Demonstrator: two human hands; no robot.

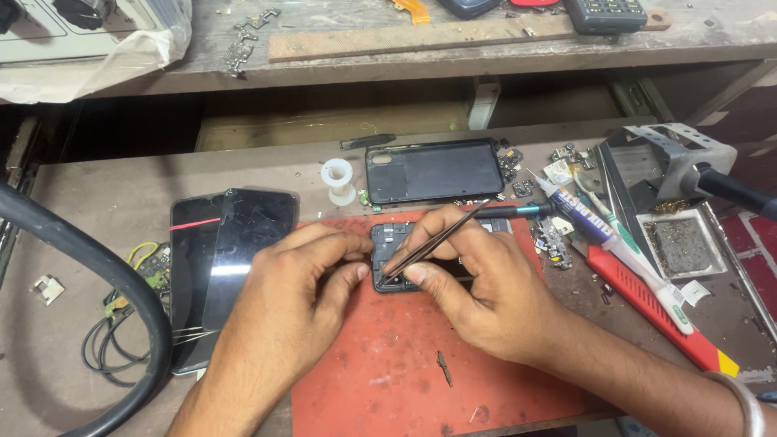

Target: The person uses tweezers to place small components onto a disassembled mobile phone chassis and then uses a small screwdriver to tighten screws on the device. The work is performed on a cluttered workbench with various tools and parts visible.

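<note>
- Holding thin tweezers (437, 239) in our right hand (477, 283), fingers closed around them, we put the tips down on the opened phone (388, 243).
- Our left hand (303, 279) pinches the left edge of this phone with thumb and fingers.
- The phone lies at the far edge of the red mat (388, 364), in the middle of the workbench (65, 356).
- Two dark screen panels (231, 259) lie just beside the mat on its left.
- A black back cover (435, 170) and a white spool (338, 180) lie near the bench's far edge.

Worn wooden workbench (73, 210), shelf (712, 36) above
</note>
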